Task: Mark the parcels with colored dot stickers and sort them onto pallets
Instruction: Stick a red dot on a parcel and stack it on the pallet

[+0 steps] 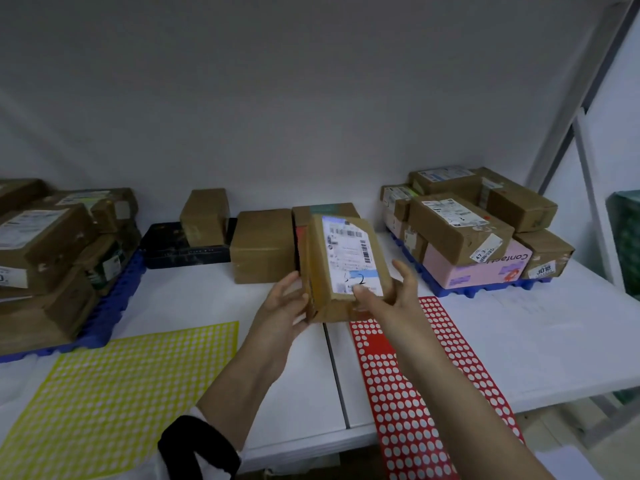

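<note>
Both hands clasp the parcel (341,268) between them and hold it lifted and tilted just above the middle of the table (519,341). Our left hand (285,303) curls against its left side, while our right hand (393,289) pinches the near right corner, thumb on the white label (346,244) and fingers behind the box. We cannot make out a coloured dot on the faces turned to us, so we judge this one not yet marked or sorted. At twelve o'clock, just behind it, a few loose boxes (263,244) and a black box (180,247) wait by the wall, which we take for the work left. At five o'clock lies the red sticker sheet (415,393), mostly pale circles with one solid red patch, and at seven o'clock lies the yellow sticker sheet (121,386), dotted pale all over. We read both as heavily used. Farther out, the left pallet (114,306) at nine o'clock and the right pallet (485,291) at two o'clock each carry a stack of parcels, so much of the sorting looks done. Our forearms reach forward from six o'clock and converge on the parcel, the left wrist bent inward, the right arm crossing above the red sheet.
</note>
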